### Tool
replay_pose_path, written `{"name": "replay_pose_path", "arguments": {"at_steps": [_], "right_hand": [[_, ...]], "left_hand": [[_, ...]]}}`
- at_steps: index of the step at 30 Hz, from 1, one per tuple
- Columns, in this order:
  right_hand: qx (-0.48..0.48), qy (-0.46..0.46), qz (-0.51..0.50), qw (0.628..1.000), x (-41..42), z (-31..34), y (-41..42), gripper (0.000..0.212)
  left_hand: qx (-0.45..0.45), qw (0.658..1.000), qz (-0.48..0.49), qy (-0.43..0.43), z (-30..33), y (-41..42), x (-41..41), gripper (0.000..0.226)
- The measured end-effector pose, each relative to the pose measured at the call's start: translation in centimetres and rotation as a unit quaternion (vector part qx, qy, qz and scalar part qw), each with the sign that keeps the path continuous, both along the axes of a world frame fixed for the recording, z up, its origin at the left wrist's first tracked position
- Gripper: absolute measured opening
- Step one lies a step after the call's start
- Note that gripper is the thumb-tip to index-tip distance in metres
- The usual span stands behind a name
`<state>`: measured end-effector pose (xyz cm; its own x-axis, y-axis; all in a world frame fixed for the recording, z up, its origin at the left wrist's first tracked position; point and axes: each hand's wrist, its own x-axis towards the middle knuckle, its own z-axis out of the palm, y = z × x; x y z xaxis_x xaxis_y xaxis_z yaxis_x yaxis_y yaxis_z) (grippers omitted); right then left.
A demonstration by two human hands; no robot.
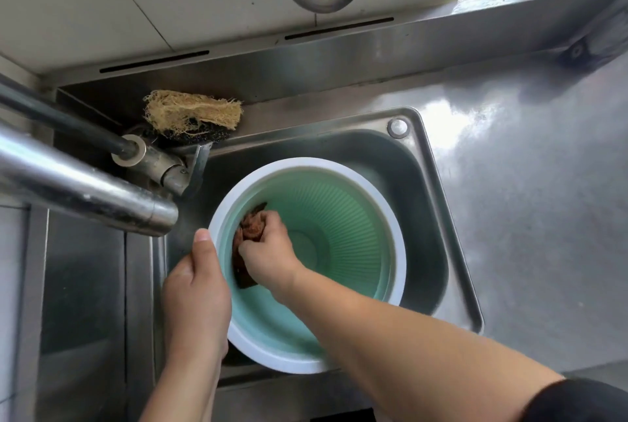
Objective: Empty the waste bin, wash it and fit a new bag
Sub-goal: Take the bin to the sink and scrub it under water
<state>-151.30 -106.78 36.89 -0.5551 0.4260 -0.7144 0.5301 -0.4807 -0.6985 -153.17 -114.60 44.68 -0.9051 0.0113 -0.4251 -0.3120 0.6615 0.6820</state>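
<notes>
Inside the green waste bin, right hand clutching a brown cloth, left hand gripping its white rim.

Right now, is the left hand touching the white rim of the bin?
Touching. The head view shows the left hand gripping the bin's white rim, thumb lying over its edge, while the right hand presses a brown scrubbing pad against the green inner wall.

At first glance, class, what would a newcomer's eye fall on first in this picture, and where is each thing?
The eye goes first to the green waste bin with its white rim, standing in the steel sink at the centre. Inside it, the right hand presses a brown scrubbing cloth against the left inner wall, while the left hand grips the rim. A straw-coloured loofah scrubber lies on the ledge behind the tap.
</notes>
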Motion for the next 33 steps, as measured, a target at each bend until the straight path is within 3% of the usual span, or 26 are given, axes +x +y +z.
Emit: {"name": "replay_pose_path", "arguments": {"at_steps": [4,8,10,14,24,26,27,29,30,31,33], "right_hand": [[0.125,-0.043,0.220,0.967,1.2,-3.1,-0.2,0.041],[0.254,-0.052,0.470,0.843,3.1,-6.1,0.6,0.032],[0.290,-0.081,0.549,0.780,4.3,-7.3,1.4,0.035],[0.351,-0.124,0.584,0.722,6.0,-8.9,2.5,0.049],[0.475,-0.202,0.660,0.546,5.7,-9.9,5.9,0.046],[0.511,-0.189,0.621,0.564,4.7,-9.6,6.9,0.046],[0.523,-0.152,0.587,0.598,4.4,-9.3,7.5,0.046],[0.534,-0.028,0.473,0.700,4.6,-8.1,9.0,0.041],[0.528,0.016,0.435,0.730,4.9,-7.9,9.4,0.039],[0.542,0.040,0.431,0.720,5.0,-7.8,9.8,0.037],[0.597,0.019,0.489,0.635,5.0,-9.0,9.7,0.038]], "left_hand": [[-0.011,0.997,-0.072,0.039,0.4,0.7,0.4,0.060],[-0.006,0.987,-0.139,0.080,1.1,1.4,1.1,0.060],[0.002,0.982,-0.169,0.084,1.4,2.1,1.6,0.061],[0.009,0.972,-0.212,0.103,1.6,3.3,1.8,0.060],[0.014,0.961,-0.251,0.112,1.7,4.5,1.6,0.060],[0.017,0.960,-0.257,0.109,1.8,5.1,2.0,0.061],[0.023,0.960,-0.258,0.108,1.8,5.3,2.3,0.061],[0.034,0.959,-0.261,0.109,1.7,5.6,2.6,0.060],[0.035,0.958,-0.262,0.110,1.7,5.6,2.7,0.058],[0.035,0.958,-0.262,0.112,1.7,5.6,2.8,0.057],[0.028,0.959,-0.258,0.111,1.6,5.4,2.7,0.059]]}}
